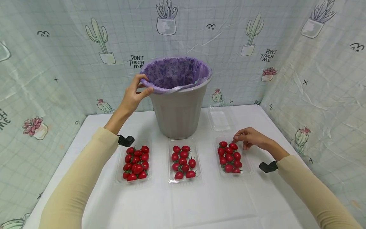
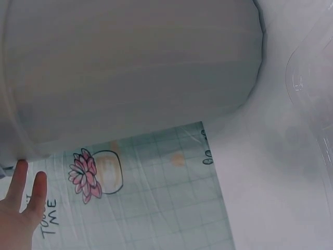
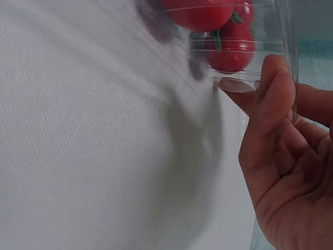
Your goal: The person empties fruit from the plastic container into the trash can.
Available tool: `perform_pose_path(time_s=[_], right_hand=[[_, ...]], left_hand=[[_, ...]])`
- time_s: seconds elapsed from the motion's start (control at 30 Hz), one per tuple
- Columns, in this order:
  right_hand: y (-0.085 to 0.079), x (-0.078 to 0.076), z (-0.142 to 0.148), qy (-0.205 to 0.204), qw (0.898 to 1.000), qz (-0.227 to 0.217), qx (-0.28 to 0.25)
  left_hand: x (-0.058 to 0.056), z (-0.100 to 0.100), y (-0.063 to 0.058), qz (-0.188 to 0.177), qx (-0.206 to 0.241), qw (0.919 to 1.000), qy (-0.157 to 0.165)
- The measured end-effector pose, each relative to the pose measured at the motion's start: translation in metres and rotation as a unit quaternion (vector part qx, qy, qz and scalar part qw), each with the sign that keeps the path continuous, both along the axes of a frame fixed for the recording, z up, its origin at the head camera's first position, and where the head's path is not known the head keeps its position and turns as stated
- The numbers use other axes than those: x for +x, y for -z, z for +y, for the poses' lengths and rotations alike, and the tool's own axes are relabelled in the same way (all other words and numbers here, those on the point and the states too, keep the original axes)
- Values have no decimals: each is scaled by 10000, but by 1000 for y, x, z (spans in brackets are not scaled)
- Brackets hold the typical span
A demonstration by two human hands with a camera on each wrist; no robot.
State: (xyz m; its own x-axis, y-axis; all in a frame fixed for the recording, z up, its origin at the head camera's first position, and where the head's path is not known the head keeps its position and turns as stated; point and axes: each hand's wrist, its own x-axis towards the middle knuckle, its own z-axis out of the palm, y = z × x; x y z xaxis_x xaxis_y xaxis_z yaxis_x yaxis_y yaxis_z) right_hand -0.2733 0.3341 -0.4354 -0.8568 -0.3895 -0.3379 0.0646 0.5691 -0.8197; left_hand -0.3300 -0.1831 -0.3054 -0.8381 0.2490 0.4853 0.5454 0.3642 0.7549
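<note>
My left hand (image 1: 133,92) is at the near left rim of a grey bin (image 1: 180,111) lined with a purple patterned bag (image 1: 174,73). Its upper fingers lie over the lined edge, the thumb below outside. In the left wrist view only two fingers (image 2: 34,195) show beside the bin wall. With curled fingers, my right hand (image 1: 251,139) pinches the far right edge of a clear plastic box (image 1: 247,163) of cherry tomatoes (image 1: 228,157). Seen from the right wrist, thumb and fingers (image 3: 276,99) lie either side of its transparent wall.
A middle clear box (image 1: 198,171) and a left clear box (image 1: 119,175) also hold cherry tomatoes. Behind the right box lies another clear plastic tray (image 1: 220,119). A cactus-print cloth (image 1: 194,38) hangs round the white table (image 1: 206,203).
</note>
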Motion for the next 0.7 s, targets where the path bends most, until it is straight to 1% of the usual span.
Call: perform_pose_path(time_s=[0.17, 0.3, 0.43, 0.7], right_hand=[[1, -1, 0, 72, 9998, 160, -15], [-4, -1, -1, 60, 9997, 251, -16], [-12, -1, -2, 106, 9995, 313, -22], [-34, -1, -6, 217, 9980, 591, 34]], left_hand=[[1, 0, 0, 2, 0, 10000, -13], [0, 0, 0, 18, 53, 10000, 9], [1, 1, -1, 20, 82, 10000, 6], [3, 1, -2, -47, 48, 10000, 34]])
